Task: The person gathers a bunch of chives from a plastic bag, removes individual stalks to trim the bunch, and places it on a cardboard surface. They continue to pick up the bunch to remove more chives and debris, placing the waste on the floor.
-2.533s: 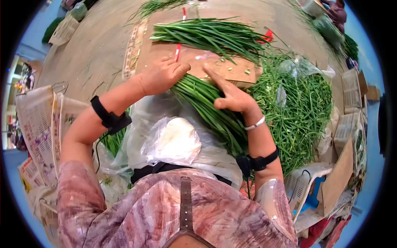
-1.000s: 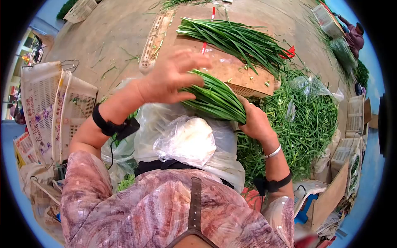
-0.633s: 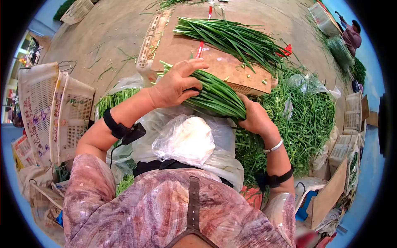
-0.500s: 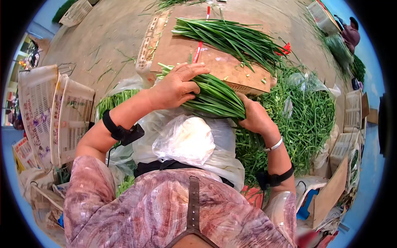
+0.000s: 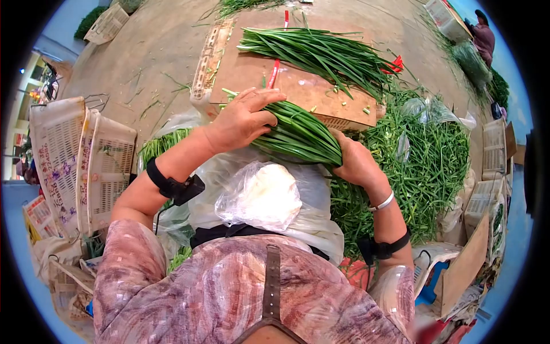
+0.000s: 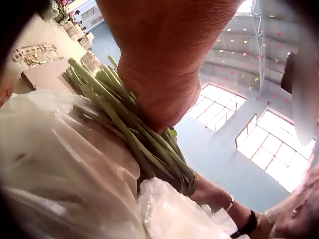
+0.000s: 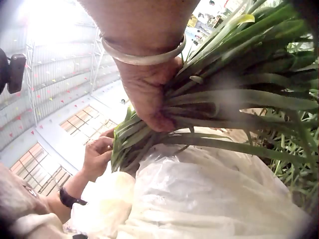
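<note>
Watching through the head view, I have both hands on the near bunch of green stalks (image 5: 306, 136), held slantwise between them just above the plastic-covered lap. My left hand (image 5: 240, 121) has its grip closed around the paler stem end, thumb on the near side and fingers reaching over the top; the cut ends poke out past it. My right hand (image 5: 358, 162), with a pale bangle (image 5: 382, 202) at the wrist, is wrapped around the other side of the bunch, and the right wrist view shows its thumb pressed against the stalks while long leaves fan out beyond. Right below the bunch, a clear plastic bag (image 5: 260, 195) with something white inside rests on the whitish plastic sheet (image 5: 200, 206). Ahead of me, the brown-topped table (image 5: 298, 86) carries a far bunch (image 5: 315, 53) laid crosswise, a red strip (image 5: 274, 73) running out from beneath it, and a few small cut bits. Something red (image 5: 395, 64) sits by its leafy end. To my right, a big heap of loose greens (image 5: 427, 172) spreads beside the table, and a pair of white slatted crates (image 5: 60, 160) stands to my left.
</note>
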Tool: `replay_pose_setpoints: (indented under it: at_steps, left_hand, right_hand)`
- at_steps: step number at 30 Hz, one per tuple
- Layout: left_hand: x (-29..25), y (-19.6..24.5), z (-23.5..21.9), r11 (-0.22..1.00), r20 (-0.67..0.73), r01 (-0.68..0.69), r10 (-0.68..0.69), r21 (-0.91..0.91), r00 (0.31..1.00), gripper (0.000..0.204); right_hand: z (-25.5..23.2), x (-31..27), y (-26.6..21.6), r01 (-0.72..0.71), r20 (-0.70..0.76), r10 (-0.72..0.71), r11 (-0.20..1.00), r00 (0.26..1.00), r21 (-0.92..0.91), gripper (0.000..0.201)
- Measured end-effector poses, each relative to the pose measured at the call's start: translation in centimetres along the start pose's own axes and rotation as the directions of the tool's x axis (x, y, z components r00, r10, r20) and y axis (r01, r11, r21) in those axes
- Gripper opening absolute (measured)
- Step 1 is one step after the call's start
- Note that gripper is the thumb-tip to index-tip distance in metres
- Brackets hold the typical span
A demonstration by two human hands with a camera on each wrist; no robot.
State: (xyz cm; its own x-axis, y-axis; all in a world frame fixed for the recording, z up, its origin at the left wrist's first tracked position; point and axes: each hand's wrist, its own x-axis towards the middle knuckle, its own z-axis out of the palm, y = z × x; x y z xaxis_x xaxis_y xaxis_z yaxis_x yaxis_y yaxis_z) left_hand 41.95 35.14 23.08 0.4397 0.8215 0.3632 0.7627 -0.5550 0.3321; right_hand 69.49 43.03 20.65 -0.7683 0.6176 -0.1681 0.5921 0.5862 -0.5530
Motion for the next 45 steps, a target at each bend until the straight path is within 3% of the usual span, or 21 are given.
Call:
replay_pose_setpoints:
  at_steps: [8, 12, 14, 16, 18, 20, 22, 24, 27, 29, 30, 31, 32, 33, 34, 36, 38, 39, 40, 42, 45]
  left_hand:
    - [-0.1, 1.4, -1.0, 0.978, -0.25, -0.039, -0.014, -0.205, 0.968, 0.018]
    - [-1.6, 1.7, -2.0, 0.916, -0.404, 0.146, -0.303, -0.373, 0.863, 0.013]
    - [-2.3, 1.4, -2.2, 0.38, -0.237, 0.068, -0.697, -0.922, 0.677, 0.01]
    - [-2.9, -0.1, -2.0, 0.33, -0.232, 0.055, -0.763, -0.942, 0.604, 0.011]
    - [-5.1, -3.5, -2.6, 0.055, -0.073, -0.054, -0.892, -0.997, 0.447, 0.007]
    - [-6.9, -5.9, -4.7, -0.035, 0.006, -0.138, -0.979, -0.99, 0.202, 0.008]
    - [-12.1, -11.4, -6.6, -0.025, 0.01, -0.155, -0.996, -0.988, 0.093, 0.009]
    - [-15.1, -14.9, -9.0, 0.05, 0.008, -0.306, -0.983, -0.951, -0.184, 0.009]
    - [-13.2, -14.1, -10.6, 0.233, -0.227, -0.108, -0.972, -0.966, -0.067, 0.009]
    - [-3.6, -5.8, -10.0, 0.496, -0.437, 0.227, -0.859, -0.838, 0.266, 0.016]
    - [-0.8, -3.0, -9.4, 0.543, -0.289, 0.282, -0.738, -0.791, 0.61, 0.027]
    - [1.5, -0.7, -8.3, 0.715, -0.152, 0.197, -0.392, -0.671, 0.908, 0.037]
    - [4.0, 2.5, -7.4, 0.862, -0.008, 0.111, -0.133, -0.495, 0.991, 0.04]
    - [6.1, 4.4, -7.8, 0.965, 0.024, -0.093, 0.102, -0.244, 0.994, 0.034]
    - [6.7, 3.7, -7.5, 0.966, 0.023, -0.098, 0.107, -0.241, 0.994, 0.034]
    - [8.5, 0.1, -6.4, 0.88, -0.125, 0.042, -0.114, -0.473, 0.986, 0.029]
    - [8.6, -3.9, -5.2, 0.906, 0.161, 0.236, -0.19, -0.351, 0.968, 0.027]
    - [8.3, -5.1, -4.2, 0.879, 0.356, 0.386, -0.278, -0.281, 0.892, 0.028]
    - [8.2, -5.1, -3.8, 0.938, 0.411, 0.266, -0.158, -0.221, 0.898, 0.029]
    - [7.7, -5.2, -3.2, 0.845, 0.585, 0.453, -0.223, -0.282, 0.78, 0.026]
    - [7.1, -6.4, -1.9, 0.856, 0.638, 0.439, -0.181, -0.273, 0.749, 0.022]
  right_hand:
    - [0.2, -0.4, 0.5, 0.023, -0.022, -0.023, 1.0, 0.999, 0.011, 0.068]
    - [0.1, -0.4, 0.3, 0.026, -0.036, -0.027, 0.999, 0.999, -0.019, 0.068]
    - [0.2, -0.4, 0.3, 0.028, -0.038, -0.029, 0.999, 0.999, -0.022, 0.068]
    - [0.3, -0.3, 0.4, 0.039, -0.036, -0.04, 0.999, 0.999, -0.027, 0.068]
    - [0.5, -0.3, 0.5, 0.043, -0.067, -0.043, 0.999, 0.997, -0.006, 0.068]
    - [0.6, -0.5, 0.6, 0.038, -0.067, -0.038, 0.999, 0.997, -0.003, 0.066]
    - [0.8, -0.8, 0.7, 0.053, -0.113, -0.058, 0.998, 0.992, -0.045, 0.065]
    - [0.6, -1.1, 0.4, 0.052, -0.123, -0.061, 0.996, 0.991, -0.076, 0.065]
    - [0.8, -1.2, 0.2, 0.047, -0.164, -0.074, 0.986, 0.984, -0.162, 0.065]
    - [1.0, -1.4, -0.2, 0.06, -0.201, -0.106, 0.973, 0.974, -0.223, 0.067]
    - [1.1, -1.4, -0.3, 0.062, -0.198, -0.109, 0.972, 0.974, -0.227, 0.067]
    - [1.3, -1.4, -0.2, 0.068, -0.212, -0.127, 0.962, 0.969, -0.264, 0.069]
    - [1.5, -1.3, -0.2, 0.072, -0.228, -0.145, 0.951, 0.963, -0.302, 0.071]
    - [1.8, -1.4, -0.1, 0.071, -0.241, -0.155, 0.942, 0.958, -0.327, 0.072]
    - [2.0, -1.4, 0.1, 0.069, -0.246, -0.156, 0.942, 0.957, -0.33, 0.072]
    - [2.8, -1.7, 0.4, 0.095, -0.337, -0.245, 0.909, 0.909, -0.406, 0.069]
    - [3.5, -1.9, 0.9, 0.09, -0.382, -0.277, 0.894, 0.882, -0.439, 0.066]
    - [3.6, -2.0, 1.0, 0.078, -0.395, -0.282, 0.885, 0.874, -0.459, 0.065]
    - [3.8, -2.1, 1.0, 0.067, -0.408, -0.287, 0.877, 0.867, -0.475, 0.064]
    - [3.9, -2.1, 1.0, 0.057, -0.422, -0.28, 0.882, 0.862, -0.468, 0.061]
    - [3.9, -2.0, 1.2, 0.091, -0.443, -0.315, 0.885, 0.839, -0.457, 0.059]
